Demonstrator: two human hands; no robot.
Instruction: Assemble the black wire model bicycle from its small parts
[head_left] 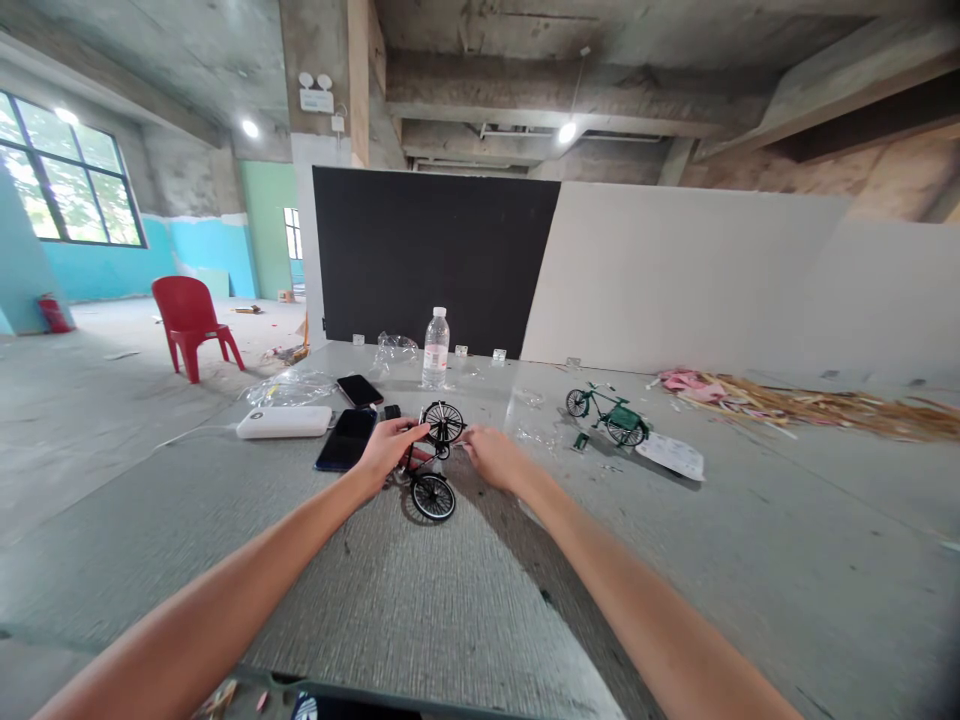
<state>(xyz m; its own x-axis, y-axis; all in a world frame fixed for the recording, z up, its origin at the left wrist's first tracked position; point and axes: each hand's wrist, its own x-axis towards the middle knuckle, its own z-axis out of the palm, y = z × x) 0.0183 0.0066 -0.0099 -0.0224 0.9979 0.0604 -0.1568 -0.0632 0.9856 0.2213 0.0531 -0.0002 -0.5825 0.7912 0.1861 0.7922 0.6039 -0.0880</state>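
Observation:
A small black model bicycle (433, 497) is on the grey table in front of me, one wheel toward me and the other farther away. My left hand (391, 447) grips it from the left, with thumb and fingers around its frame beside the far wheel. My right hand (493, 457) is at the right side of that far wheel, its fingers curled and pinched together. Whatever lies between those fingertips is too small to make out. Farther right stands a green model bicycle (606, 415), with a small green piece (581, 440) close by.
Left of my hands lie two phones (346, 440) and a white power bank (285, 422) with a cable. Behind stand a water bottle (436, 350) and clear plastic packaging (396, 348). A white packet (671, 456) and straw-like scraps (810, 405) lie right. A board (435, 260) borders the back.

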